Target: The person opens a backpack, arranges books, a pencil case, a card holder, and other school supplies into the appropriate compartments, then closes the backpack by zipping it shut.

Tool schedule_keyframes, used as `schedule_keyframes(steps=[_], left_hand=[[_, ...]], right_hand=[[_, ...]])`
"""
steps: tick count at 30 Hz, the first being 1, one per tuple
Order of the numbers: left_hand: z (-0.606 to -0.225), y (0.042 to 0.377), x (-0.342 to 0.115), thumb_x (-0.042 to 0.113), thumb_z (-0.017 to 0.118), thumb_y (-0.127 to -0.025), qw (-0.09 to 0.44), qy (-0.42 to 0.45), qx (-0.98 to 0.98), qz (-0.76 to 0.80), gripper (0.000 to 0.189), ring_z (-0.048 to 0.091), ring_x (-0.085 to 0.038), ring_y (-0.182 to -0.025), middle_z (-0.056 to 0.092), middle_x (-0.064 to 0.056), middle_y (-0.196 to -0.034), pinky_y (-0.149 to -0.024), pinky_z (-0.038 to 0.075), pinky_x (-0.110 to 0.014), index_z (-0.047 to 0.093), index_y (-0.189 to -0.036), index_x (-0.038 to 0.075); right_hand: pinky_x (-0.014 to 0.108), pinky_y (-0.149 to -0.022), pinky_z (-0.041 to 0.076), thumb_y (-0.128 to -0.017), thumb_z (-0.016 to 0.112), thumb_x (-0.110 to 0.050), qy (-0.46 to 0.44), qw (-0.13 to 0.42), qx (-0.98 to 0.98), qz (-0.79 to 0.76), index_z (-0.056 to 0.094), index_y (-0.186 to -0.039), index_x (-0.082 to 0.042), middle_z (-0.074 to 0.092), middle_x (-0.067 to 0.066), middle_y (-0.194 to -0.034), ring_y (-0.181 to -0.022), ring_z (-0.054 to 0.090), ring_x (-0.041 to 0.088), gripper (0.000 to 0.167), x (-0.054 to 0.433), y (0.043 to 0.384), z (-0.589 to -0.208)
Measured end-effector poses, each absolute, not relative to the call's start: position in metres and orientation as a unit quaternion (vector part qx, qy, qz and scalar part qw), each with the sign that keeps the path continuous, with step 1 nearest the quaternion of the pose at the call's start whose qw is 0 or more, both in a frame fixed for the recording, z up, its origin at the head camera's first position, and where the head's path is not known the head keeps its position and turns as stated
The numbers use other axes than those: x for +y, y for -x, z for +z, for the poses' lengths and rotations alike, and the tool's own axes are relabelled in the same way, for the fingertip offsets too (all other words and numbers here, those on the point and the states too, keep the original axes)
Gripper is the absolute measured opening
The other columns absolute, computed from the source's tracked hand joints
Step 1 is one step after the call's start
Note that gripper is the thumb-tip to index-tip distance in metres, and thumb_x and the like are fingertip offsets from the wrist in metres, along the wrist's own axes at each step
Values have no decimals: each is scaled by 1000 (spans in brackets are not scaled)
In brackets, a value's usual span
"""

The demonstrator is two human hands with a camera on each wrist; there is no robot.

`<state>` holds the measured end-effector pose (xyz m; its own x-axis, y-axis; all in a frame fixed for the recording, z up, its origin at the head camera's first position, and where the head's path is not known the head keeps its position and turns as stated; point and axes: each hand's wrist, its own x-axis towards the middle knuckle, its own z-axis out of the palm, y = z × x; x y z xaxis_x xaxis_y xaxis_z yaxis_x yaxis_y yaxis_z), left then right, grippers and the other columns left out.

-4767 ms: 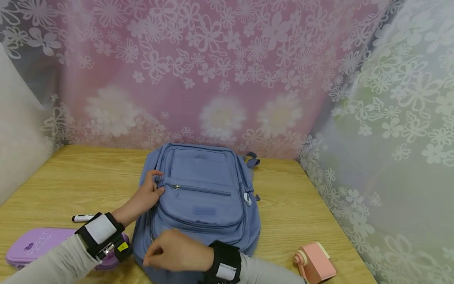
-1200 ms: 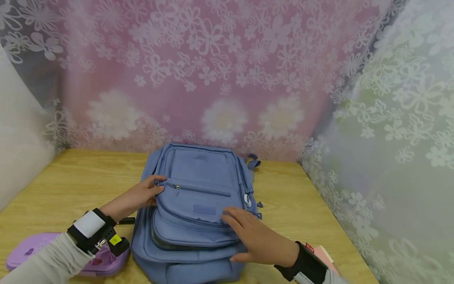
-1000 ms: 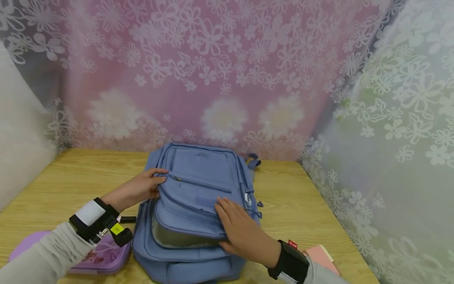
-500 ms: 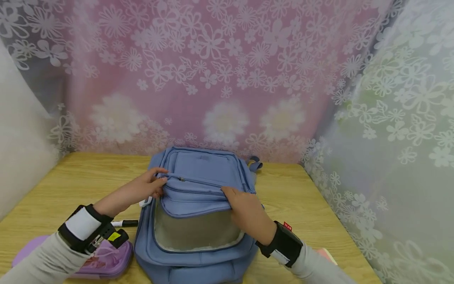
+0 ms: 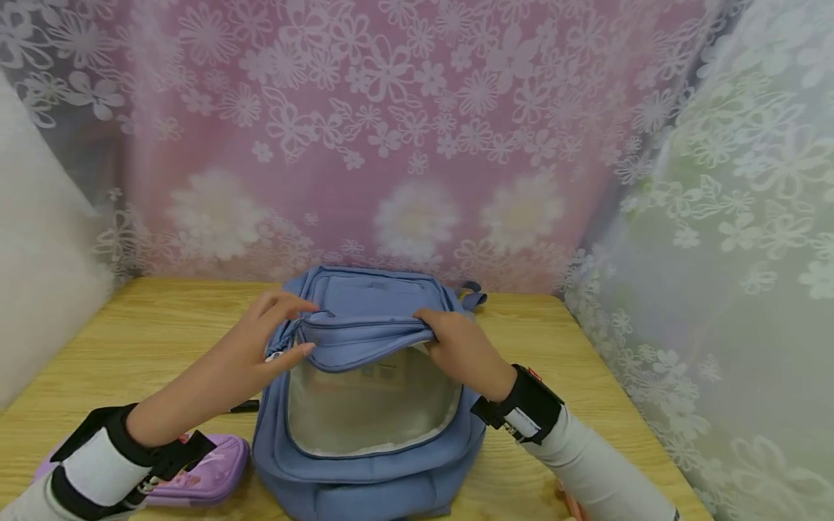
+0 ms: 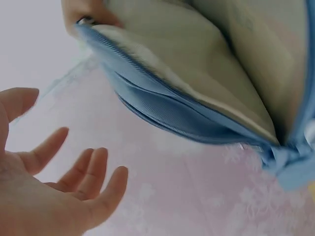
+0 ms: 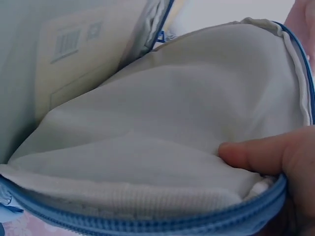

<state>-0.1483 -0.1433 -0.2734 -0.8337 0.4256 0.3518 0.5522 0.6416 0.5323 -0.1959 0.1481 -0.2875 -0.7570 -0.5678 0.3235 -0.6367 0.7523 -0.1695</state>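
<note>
A blue backpack [image 5: 371,474] lies on the wooden table with its front compartment unzipped. My right hand [image 5: 465,354] grips the edge of the front flap [image 5: 361,346] and holds it raised, the thumb on the pale lining [image 7: 162,118] in the right wrist view. Beside the flap's left end is my left hand [image 5: 260,336], its fingers spread around that corner. The left wrist view shows this left hand [image 6: 64,194] apart from the fabric, with nothing in it. Inside the compartment, a pale sheet with a barcode [image 7: 69,44] shows against the back wall.
A purple case [image 5: 218,470] stands left of the backpack, partly behind my left wrist. The black end of a marker [image 5: 245,407] shows by the bag. A peach-coloured object [image 5: 572,503] is mostly hidden under my right sleeve. Floral curtains [image 5: 404,145] enclose the table.
The compartment, closed at first, has opened. My right hand has come to the flap and lifted it up and back, widening the opening. My left fingers have let go of the flap's left edge.
</note>
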Motion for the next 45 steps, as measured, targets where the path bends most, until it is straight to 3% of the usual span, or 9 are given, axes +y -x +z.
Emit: schedule_keyframes(steps=[7, 17, 21, 23, 26, 29, 33, 39, 45], left_hand=[[-284, 156, -125, 31, 76, -77, 156, 339, -898, -232, 83, 37, -33, -126, 35, -15, -139, -97, 40, -52, 30, -143, 11], [-296, 185, -80, 45, 77, -72, 184, 380, -900, -107, 101, 41, -34, -127, 39, -17, -142, -106, 33, -50, 21, -149, 11], [-297, 196, -76, 26, 74, -80, 172, 353, -914, -102, 83, 62, -27, -95, 62, -12, -113, -86, 48, -43, 27, -147, 10], [-294, 201, -76, 16, 71, -83, 152, 332, -924, -110, 70, 62, -21, -70, 67, -8, -95, -66, 50, -35, 35, -143, 9], [-291, 207, -76, 6, 68, -83, 132, 316, -931, -124, 52, 58, -18, -58, 69, -6, -86, -53, 47, -30, 51, -132, 8], [-292, 208, -74, 3, 69, -81, 133, 324, -927, -135, 38, 65, -20, -75, 70, -8, -100, -62, 53, -32, 62, -118, 8], [-299, 208, -71, 1, 66, -80, 130, 335, -923, -141, 34, 65, -19, -74, 70, -6, -89, -62, 52, -30, 65, -113, 7], [-302, 208, -73, -5, 60, -76, 144, 334, -919, -150, 40, 46, -6, -49, 64, -1, -66, -48, 33, -20, 66, -113, 8], [-301, 210, -79, -5, 58, -74, 159, 340, -915, -149, 40, 39, -4, -46, 62, 0, -62, -47, 27, -19, 66, -112, 8]], right_hand=[[22, -56, 31, -87, 57, 1, -324, 110, -927, 156, 64, -112, -7, 69, 4, -93, -57, 44, 4, 27, 155, 202, -275], [23, -64, 44, -89, 60, -6, -324, 98, -926, 169, 65, -113, -5, 70, 8, -97, -72, 62, 12, 24, 152, 204, -277], [20, -58, 38, -90, 61, -8, -320, 95, -928, 164, 64, -114, -6, 70, 7, -96, -60, 51, 5, 24, 150, 203, -276], [20, -56, 37, -90, 62, -10, -319, 97, -930, 156, 64, -115, -7, 70, 6, -97, -57, 49, 4, 26, 150, 201, -276], [21, -58, 41, -90, 62, -14, -329, 94, -929, 140, 61, -119, -9, 69, 5, -100, -62, 55, 6, 29, 153, 196, -277], [26, -74, 49, -93, 58, -22, -334, 47, -931, 139, 53, -130, -11, 64, 6, -117, -89, 64, 13, 39, 167, 187, -279], [37, -101, 43, -94, 54, -31, -319, -35, -936, 142, 38, -142, -12, 47, 8, -140, -127, 48, 26, 54, 204, 170, -281], [41, -99, 45, -91, 60, -26, -319, -77, -942, 75, 46, -135, -10, 46, 12, -139, -126, 47, 33, 49, 263, 158, -295], [52, -91, 45, -77, 75, -26, -206, -254, -937, 124, 34, -142, -9, 35, 21, -144, -127, 40, 45, 78, 314, 149, -307]])
